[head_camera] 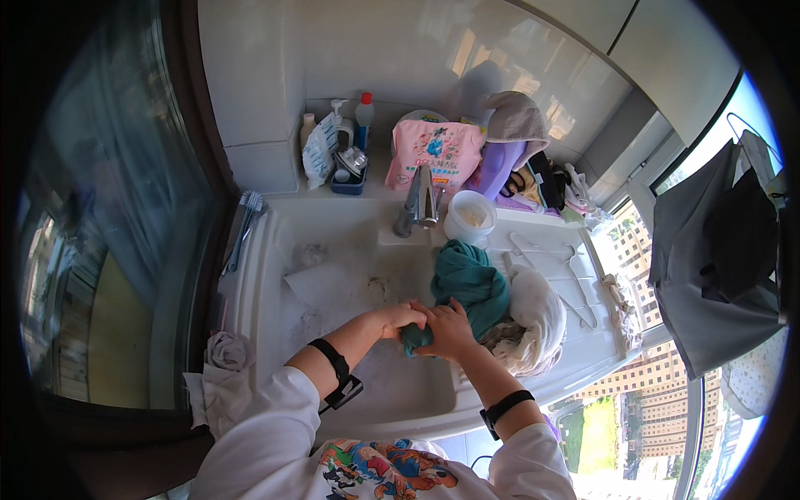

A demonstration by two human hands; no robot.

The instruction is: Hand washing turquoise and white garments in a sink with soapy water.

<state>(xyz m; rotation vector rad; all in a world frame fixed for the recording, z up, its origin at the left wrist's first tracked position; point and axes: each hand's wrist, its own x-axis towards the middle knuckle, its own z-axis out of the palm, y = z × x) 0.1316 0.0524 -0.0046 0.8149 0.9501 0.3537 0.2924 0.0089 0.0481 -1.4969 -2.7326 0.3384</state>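
Note:
A bunched piece of teal cloth (416, 338) is gripped between my left hand (400, 317) and my right hand (447, 329), above the right part of a white sink basin (412, 400). Just past my right hand lies a twisted teal cloth bundle (470, 281) on the basin's right edge. Whether the two teal pieces are one cloth is hidden by my fingers. A wrung white cloth (537, 315) rests to the right of the bundle. Cloudy water or suds cover part of the basin floor, where a pale flat sheet (322, 282) lies.
A chrome faucet (425, 197) stands behind the basin, with a white tub (470, 217) beside it. Clothes hangers (578, 281) lie on the ribbed drainboard. Along the back ledge are a pink detergent bag (434, 153) and a purple bottle (497, 169). A brush (247, 222) lies at left.

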